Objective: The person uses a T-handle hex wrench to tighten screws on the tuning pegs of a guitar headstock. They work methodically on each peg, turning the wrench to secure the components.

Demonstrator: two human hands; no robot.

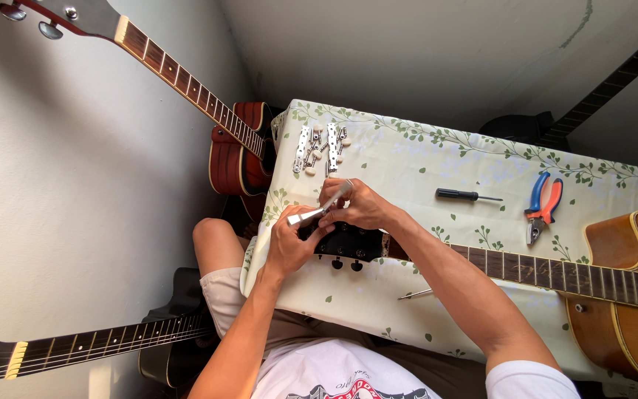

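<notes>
At the near-left end of the worktop [407, 159], which is draped in a pale leaf-print cloth, the dark headstock [352, 242] of an acoustic guitar [622, 288] is laid flat, the neck running right to the amber body at the worktop's right edge. The left hand [289, 247] is closed around a silvery metal tool [315, 210], gripped at its lower end and angled up to the right over the headstock's top edge. The right hand [359, 207] is curled on the headstock just beside it, fingers bent over the tool's upper end; both hands are touching, clamped together over the same spot. Two pale tuner knobs are seen below the headstock's near edge. Behind the hands, two white tuner strips [319, 146] with cream knobs are laid side by side near the far-left corner. A black-handled screwdriver [467, 196] is lying well to the right, and blue-and-orange pliers [543, 207] beyond it, near the guitar body. A thin metal rod [415, 295] is lying on the cloth near the right forearm. A red-brown guitar [241, 144] is leaned against the wall at left, another dark guitar [75, 351] lower left.
</notes>
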